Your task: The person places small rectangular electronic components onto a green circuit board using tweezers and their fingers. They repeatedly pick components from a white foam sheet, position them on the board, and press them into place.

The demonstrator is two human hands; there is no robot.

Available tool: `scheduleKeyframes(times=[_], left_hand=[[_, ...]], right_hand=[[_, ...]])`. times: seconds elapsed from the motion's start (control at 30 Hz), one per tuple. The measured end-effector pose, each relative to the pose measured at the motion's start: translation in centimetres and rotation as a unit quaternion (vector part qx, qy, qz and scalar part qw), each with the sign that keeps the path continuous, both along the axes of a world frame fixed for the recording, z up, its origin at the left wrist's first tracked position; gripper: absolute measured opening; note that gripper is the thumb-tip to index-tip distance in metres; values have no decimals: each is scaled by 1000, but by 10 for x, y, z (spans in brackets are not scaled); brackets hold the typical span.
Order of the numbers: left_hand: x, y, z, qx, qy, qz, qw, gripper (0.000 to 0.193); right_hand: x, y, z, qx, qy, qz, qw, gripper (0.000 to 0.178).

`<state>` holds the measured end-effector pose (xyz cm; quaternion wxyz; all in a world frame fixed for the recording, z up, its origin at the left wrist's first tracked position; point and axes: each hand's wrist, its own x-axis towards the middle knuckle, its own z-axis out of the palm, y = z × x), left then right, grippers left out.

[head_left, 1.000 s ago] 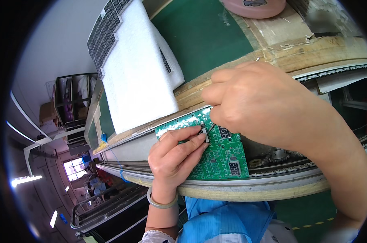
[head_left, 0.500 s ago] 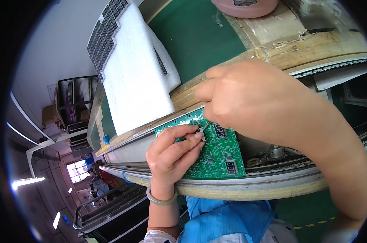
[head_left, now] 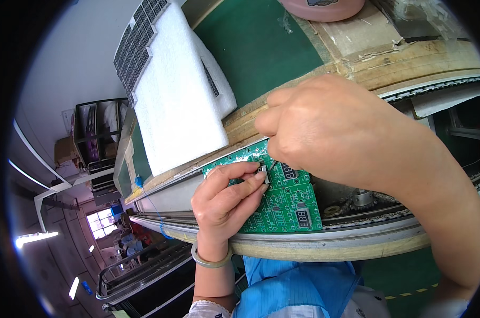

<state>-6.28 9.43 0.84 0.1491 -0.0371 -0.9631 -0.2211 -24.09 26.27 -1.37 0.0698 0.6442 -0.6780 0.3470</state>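
A green circuit board (head_left: 282,204) lies on the rail track in front of me, with black digit displays fitted on its right part, one of them the lower digit display (head_left: 302,218). My left hand (head_left: 224,196) is closed at the board's middle. Its thumb and fingertips pinch a small digit display (head_left: 263,172) with a white side, partly covered by the fingers. From above, my right hand (head_left: 309,124) reaches over the board's upper edge, its fingers curled. A thin grey metal tool (head_left: 272,165) sticks out below them towards the pinched display; the rest of it is hidden.
Behind the rail runs a wooden ledge (head_left: 245,122) beside a green mat (head_left: 261,53). White foam sheets (head_left: 181,111) and a tray of black displays (head_left: 139,47) stand at the left. A pink container (head_left: 324,9) sits at the back. A chain (head_left: 393,208) runs right of the board.
The board has shifted very slightly to the right. My hands keep nearly the same pose, with the left still pinching the display and the right still closed.
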Motion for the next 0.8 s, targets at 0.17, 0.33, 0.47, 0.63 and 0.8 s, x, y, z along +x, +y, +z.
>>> scheduleKeyframes(times=[0.17, 0.33, 0.47, 0.63, 0.8], left_hand=[[-1, 0, 0, -2, -2, -1, 1000, 21], [0, 1, 0, -5, 0, 2, 1000, 20], [1, 0, 0, -7, 0, -1, 1000, 20], [0, 1, -1, -7, 6, 0, 1000, 20], [0, 1, -1, -7, 3, -1, 1000, 20]], right_hand=[[-1, 1, -2, -11, 0, 2, 1000, 10], [2, 2, -1, 2, 14, -9, 1000, 11], [2, 2, -2, -11, 3, 0, 1000, 10], [-3, 1, 2, -11, 0, 12, 1000, 10], [-1, 1, 7, 18, 17, 8, 1000, 10]])
